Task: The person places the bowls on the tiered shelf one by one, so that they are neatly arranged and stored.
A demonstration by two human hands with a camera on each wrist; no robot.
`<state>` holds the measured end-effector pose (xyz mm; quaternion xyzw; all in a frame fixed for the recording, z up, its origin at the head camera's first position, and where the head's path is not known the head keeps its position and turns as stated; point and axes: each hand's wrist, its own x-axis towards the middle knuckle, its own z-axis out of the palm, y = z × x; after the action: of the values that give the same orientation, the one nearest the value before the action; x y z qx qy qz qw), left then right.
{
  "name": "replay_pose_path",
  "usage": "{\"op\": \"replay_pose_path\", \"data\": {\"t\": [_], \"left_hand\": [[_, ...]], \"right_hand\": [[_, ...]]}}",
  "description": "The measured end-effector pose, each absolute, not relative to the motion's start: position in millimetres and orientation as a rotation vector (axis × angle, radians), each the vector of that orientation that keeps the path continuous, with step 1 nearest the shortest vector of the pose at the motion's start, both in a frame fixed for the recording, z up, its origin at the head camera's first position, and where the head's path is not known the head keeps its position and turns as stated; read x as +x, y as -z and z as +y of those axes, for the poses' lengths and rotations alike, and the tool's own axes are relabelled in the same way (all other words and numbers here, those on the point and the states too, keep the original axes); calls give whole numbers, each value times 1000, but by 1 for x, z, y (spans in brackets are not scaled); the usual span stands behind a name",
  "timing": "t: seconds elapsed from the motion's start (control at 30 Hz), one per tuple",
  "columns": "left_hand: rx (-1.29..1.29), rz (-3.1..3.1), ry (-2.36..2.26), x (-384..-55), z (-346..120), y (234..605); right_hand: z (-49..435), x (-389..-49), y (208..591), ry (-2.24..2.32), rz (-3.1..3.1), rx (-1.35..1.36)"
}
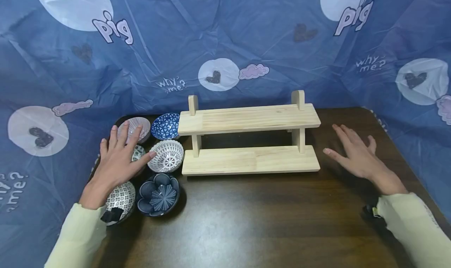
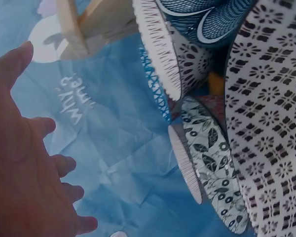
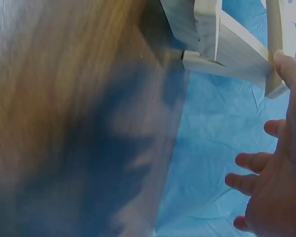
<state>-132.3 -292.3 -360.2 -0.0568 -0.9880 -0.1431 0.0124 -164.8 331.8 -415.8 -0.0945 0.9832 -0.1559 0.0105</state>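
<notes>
Bowls, six in all, cluster at the left end of a dark wooden tabletop [image 1: 246,221], packed rim to rim so that they take up little room beside the rack. The left hand [image 1: 118,158] lies spread over the middle of the cluster, fingers straight and relaxed, gripping nothing. Its fingertips reach the pink ribbed bowl [image 1: 135,127] at the back, its thumb points toward the white lattice bowl [image 1: 166,156], and its palm covers most of a leaf-patterned bowl [image 1: 139,152]. The left wrist view shows that leaf-patterned bowl's underside just beside the open palm.

Behind the lattice bowl stands a blue triangle-patterned bowl [image 1: 165,125]. Nearer the person sit a dark petal-shaped bowl [image 1: 158,194] and a black-and-white patterned bowl [image 1: 121,199], the latter partly hidden under the wrist and pale yellow sleeve [image 1: 75,240].

A two-tier wooden rack [image 1: 250,138] stands just right of the bowls, its lower shelf close to the lattice bowl. Both shelves face the person, which leaves them easy to reach from the front.

The right hand [image 1: 354,152] hovers open, fingers extended and held apart, near the right end of the rack and touching nothing.

A blue printed sheet [image 1: 225,44] hangs behind and to both sides as a backdrop.
</notes>
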Motion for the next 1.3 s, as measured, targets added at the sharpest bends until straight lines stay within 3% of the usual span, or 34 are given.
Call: {"op": "replay_pose_path", "data": {"t": [0.5,1.3], "left_hand": [[-168,-2885,628,-87,-316,347],[139,-2829,910,-23,-371,389]], "right_hand": [[320,-156,445,879,2835,-343],[314,-158,465,956,2788,-320]]}}
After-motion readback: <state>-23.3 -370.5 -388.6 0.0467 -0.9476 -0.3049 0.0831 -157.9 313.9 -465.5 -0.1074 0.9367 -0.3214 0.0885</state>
